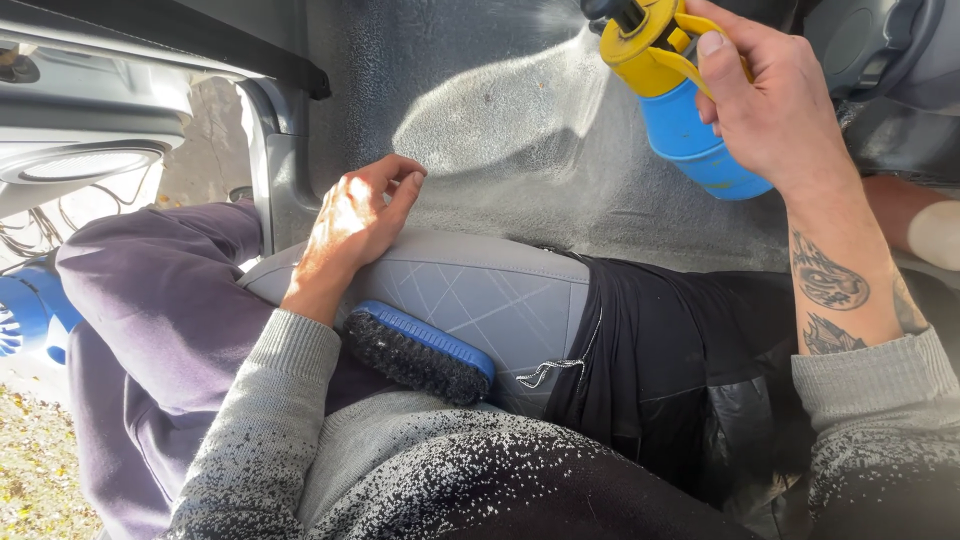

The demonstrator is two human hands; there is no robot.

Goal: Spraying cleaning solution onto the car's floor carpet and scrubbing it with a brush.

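Right hand, at 1 o'clock in the view, is closed around a blue spray bottle; the index finger presses its yellow trigger. Left hand, at 9 o'clock, rests open and empty on the grey seat. A blue brush lies just beside that wrist.

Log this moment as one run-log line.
right hand: gripping blue-and-yellow spray bottle over grey carpet | left hand: resting on grey seat edge | blue brush: beside left forearm
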